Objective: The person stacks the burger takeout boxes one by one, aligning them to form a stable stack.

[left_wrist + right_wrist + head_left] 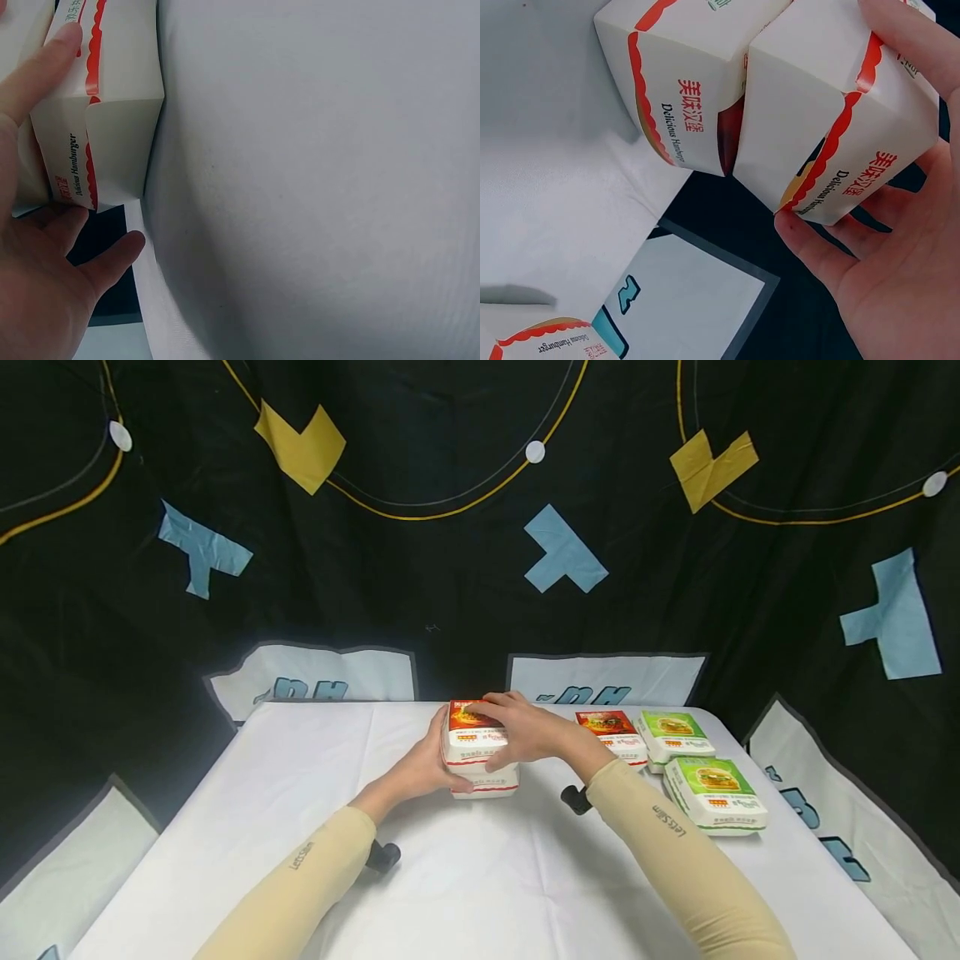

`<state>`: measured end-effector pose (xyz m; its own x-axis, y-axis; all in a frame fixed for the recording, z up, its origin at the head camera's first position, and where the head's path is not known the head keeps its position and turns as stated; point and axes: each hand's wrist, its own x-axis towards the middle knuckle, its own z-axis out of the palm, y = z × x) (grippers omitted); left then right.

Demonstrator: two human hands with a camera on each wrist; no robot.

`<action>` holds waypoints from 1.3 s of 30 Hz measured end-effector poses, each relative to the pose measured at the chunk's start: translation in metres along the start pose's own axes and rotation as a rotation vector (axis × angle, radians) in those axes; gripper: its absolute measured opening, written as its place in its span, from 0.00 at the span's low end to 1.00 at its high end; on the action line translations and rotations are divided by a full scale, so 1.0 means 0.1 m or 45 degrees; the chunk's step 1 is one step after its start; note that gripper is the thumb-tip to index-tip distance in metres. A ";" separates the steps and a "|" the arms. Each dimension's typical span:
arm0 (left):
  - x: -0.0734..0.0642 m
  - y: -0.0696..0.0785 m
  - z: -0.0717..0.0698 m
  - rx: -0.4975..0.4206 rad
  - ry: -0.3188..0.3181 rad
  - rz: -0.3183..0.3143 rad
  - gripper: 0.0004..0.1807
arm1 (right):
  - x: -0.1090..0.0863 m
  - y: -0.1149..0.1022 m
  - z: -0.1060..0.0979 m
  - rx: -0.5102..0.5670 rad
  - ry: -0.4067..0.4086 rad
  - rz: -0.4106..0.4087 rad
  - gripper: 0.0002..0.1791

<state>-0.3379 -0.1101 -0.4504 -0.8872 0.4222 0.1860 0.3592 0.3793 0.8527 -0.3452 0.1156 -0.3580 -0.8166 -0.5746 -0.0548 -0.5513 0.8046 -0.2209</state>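
Two white hamburger boxes with red tops stand one on the other at the middle back of the table. My right hand (532, 727) grips the upper box (471, 753) from the right, thumb at its front and fingers over its top and far side. In the right wrist view the upper box (817, 112) sits slightly askew on the lower box (686, 75). From the left, my left hand (422, 768) holds the lower box (497, 785); its thumb presses the front face. The left wrist view shows fingers at the far edge of this box (116, 142).
On the right are another red-topped hamburger box (611, 739) and two green-topped ones, one behind (675, 739) and one in front (716, 797). They stand on a white-covered table (465, 877). A black curtain (420, 593) hangs behind the far edge.
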 end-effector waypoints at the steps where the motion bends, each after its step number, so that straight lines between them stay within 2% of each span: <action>1: 0.00 0.00 0.00 -0.003 0.001 -0.002 0.73 | 0.00 0.00 0.00 -0.001 -0.001 0.001 0.53; 2: 0.01 -0.04 0.01 0.005 0.002 0.004 0.74 | 0.01 0.01 0.01 -0.001 0.000 0.002 0.53; 6: 0.01 -0.03 0.02 -0.008 -0.002 -0.002 0.74 | 0.00 0.01 0.00 0.001 0.001 0.007 0.52; 15: -0.01 -0.01 0.00 0.095 0.015 -0.093 0.77 | -0.01 -0.01 -0.01 0.013 0.000 -0.015 0.52; 19: 0.00 -0.02 0.00 0.098 0.012 -0.085 0.76 | -0.02 -0.01 -0.01 0.026 0.006 -0.028 0.52; 23: 0.00 -0.02 -0.01 0.046 0.000 -0.039 0.75 | -0.02 -0.02 0.00 0.015 0.010 -0.046 0.51; 27: -0.02 0.02 -0.04 0.034 0.003 -0.058 0.77 | -0.02 -0.02 0.02 0.002 0.004 -0.046 0.51; 32: -0.01 0.12 -0.07 0.092 -0.005 -0.105 0.78 | -0.01 -0.03 0.02 -0.009 0.001 -0.003 0.52; 39: 0.03 0.15 -0.07 0.158 0.002 -0.073 0.75 | -0.03 -0.04 0.01 0.006 -0.006 0.003 0.52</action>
<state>-0.3373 -0.1086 -0.4338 -0.9076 0.3959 0.1395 0.3410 0.5015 0.7951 -0.3407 0.1139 -0.3584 -0.8169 -0.5736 -0.0602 -0.5488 0.8051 -0.2251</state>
